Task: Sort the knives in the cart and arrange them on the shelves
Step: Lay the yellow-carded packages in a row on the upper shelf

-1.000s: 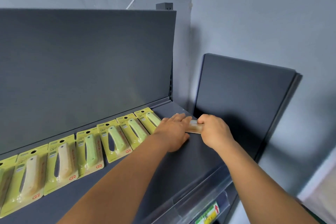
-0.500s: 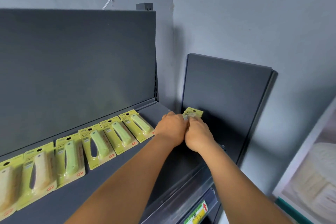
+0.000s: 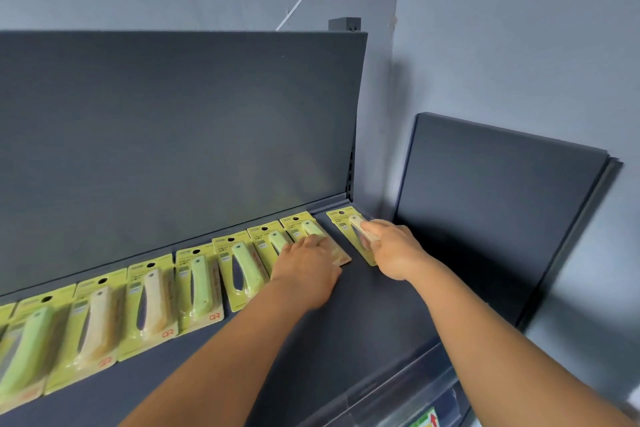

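A row of several yellow-green blister packs, each holding a green or cream folding knife (image 3: pixel 199 282), lies flat along the back of a dark grey shelf (image 3: pixel 363 308). My left hand (image 3: pixel 306 270) rests flat, fingers straight, on the packs near the row's right end. At the far right lies a cream-handled knife pack (image 3: pixel 343 222), a small gap away from the row. My right hand (image 3: pixel 394 250) lies over its lower half, fingers curled round the blister. The cart is out of view.
A tall dark back panel (image 3: pixel 173 149) rises behind the shelf. A second dark panel (image 3: pixel 485 218) leans against the grey wall to the right. A clear price strip with a green label (image 3: pixel 427 421) runs along the shelf's front edge.
The cream knife pack, held upright between both hands before, now lies flat at the row's right end. My left hand has moved left onto the neighbouring packs.
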Tool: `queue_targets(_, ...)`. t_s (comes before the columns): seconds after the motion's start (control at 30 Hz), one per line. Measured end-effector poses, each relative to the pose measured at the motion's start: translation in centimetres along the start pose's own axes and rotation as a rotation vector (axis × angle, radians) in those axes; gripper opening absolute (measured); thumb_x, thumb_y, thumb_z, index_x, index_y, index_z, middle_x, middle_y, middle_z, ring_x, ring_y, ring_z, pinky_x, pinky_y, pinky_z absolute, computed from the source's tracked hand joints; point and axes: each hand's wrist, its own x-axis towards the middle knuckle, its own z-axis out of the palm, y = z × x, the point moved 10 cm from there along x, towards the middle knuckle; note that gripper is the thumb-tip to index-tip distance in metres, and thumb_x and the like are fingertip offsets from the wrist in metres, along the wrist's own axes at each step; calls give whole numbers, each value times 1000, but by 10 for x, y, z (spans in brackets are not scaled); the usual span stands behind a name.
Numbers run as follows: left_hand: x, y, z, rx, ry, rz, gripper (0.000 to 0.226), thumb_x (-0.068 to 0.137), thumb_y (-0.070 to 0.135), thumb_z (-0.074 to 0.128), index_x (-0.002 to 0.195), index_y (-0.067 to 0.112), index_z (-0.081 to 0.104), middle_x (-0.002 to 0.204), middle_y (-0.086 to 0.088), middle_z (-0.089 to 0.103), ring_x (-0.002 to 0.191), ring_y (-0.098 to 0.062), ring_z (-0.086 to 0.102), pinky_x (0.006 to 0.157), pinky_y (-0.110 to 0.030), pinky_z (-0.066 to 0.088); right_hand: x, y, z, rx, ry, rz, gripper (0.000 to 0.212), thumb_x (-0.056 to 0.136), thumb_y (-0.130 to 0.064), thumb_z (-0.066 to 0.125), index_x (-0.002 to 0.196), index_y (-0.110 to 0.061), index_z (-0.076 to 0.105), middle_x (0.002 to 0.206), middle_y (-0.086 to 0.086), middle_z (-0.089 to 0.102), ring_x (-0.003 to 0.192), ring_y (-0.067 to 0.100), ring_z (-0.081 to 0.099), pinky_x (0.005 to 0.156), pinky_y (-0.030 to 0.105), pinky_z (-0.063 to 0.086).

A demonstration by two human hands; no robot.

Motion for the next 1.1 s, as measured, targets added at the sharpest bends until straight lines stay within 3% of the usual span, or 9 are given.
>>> queue_targets(0.27,-2,-7,-1,-59,32,5,45,99,28,41,141,15,34,145,-4,38,126,-28,44,106,-34,29,17,-28,7,-64,-10,-108,31,98,-10,34,120,-21,52,120,-3,52,110,29,46,92,40,45)
queue_targets(0.4,-4,-6,-3,-54,28,8,40,98,24,44,136,13,37,141,-6,41,122,-29,47,103,-34,32,16,-29,7,-87,-13,-117,34,99,-12,34,128,-20,50,130,-2,49,115,28,43,98,40,41)
queue_targets(0.6,-4,-6,-3,-55,14,13,39,98,21,45,135,12,37,141,-6,42,123,-28,47,105,-35,31,14,-35,7,-99,-3,-149,25,99,-13,35,117,-19,51,122,-3,50,109,27,44,93,40,44)
queue_targets(0.73,-4,-5,-4,-67,6,-1,39,97,19,46,134,12,37,139,-7,43,122,-28,47,105,-35,31,15,-33,9,-86,-11,-145,33,102,-20,29,129,-23,46,129,-4,46,113,26,40,96,40,41)
queue_targets(0.9,-6,-4,-7,-42,22,-4,43,97,23,47,137,12,35,143,-8,39,131,-27,39,109,-37,27,17,-31,13,-180,-6,-120,43,102,-26,26,145,-30,28,146,-6,32,125,27,34,97,37,39)
queue_targets(1.0,-14,-10,-14,-1,70,-21,50,95,22,50,140,13,32,145,-8,36,135,-26,33,112,-37,23,13,-36,15,-222,15,-126,50,101,-30,29,150,-31,16,155,-8,18,138,25,22,106,40,29)
queue_targets(1.1,-30,-20,-22,23,96,-49,47,96,26,47,139,13,32,145,-8,34,137,-26,30,114,-39,20,5,-48,17,-214,22,-161,51,100,-35,28,150,-29,16,158,-10,12,142,23,14,111,40,22)
